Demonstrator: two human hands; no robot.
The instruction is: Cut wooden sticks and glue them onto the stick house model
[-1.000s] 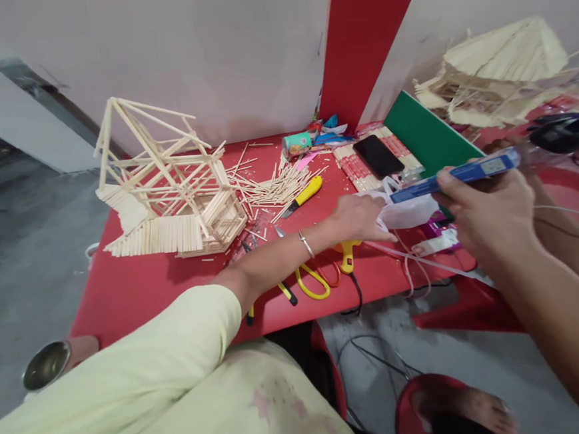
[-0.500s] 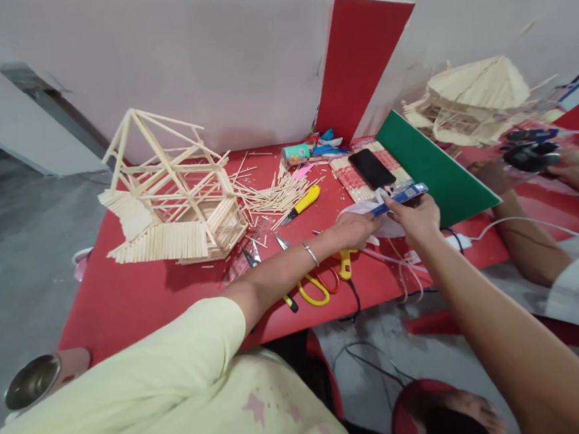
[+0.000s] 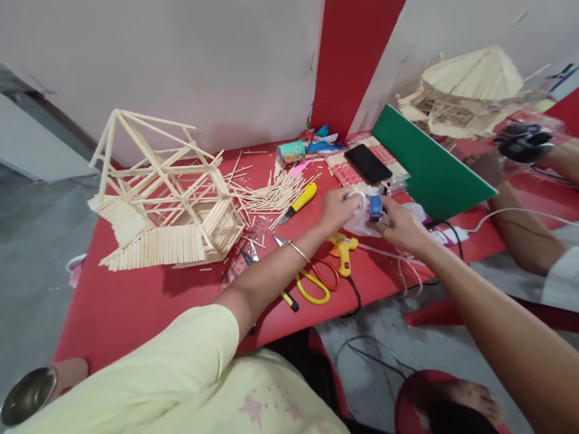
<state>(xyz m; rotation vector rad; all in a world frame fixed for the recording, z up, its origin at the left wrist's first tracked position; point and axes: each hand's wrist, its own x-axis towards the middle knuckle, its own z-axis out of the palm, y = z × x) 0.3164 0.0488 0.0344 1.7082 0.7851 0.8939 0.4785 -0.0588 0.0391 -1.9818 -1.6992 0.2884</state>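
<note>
My left hand [image 3: 339, 208] is closed on the edge of a thin, whitish plastic bag [image 3: 357, 225]. Between the fingers of my right hand [image 3: 401, 225] is a small blue box [image 3: 375, 207], its short end turned towards me, close against the bag. Just below the hands lies a yellow glue gun [image 3: 343, 253]. Beyond them a black phone [image 3: 368, 164] rests on packets of wooden sticks [image 3: 342, 176].
A stick-built house frame [image 3: 168, 200] stands at the left, beside loose sticks [image 3: 278, 194]. A yellow-handled knife [image 3: 298, 203] and scissors [image 3: 312, 287] lie nearby. A green board [image 3: 430, 166] leans at the right, near a co-worker's hands. A mug [image 3: 37, 390] is at lower left.
The long blue box has swung from lying crosswise to pointing end-on at me. My left hand has left the box, shifted slightly left and now grips the bag.
</note>
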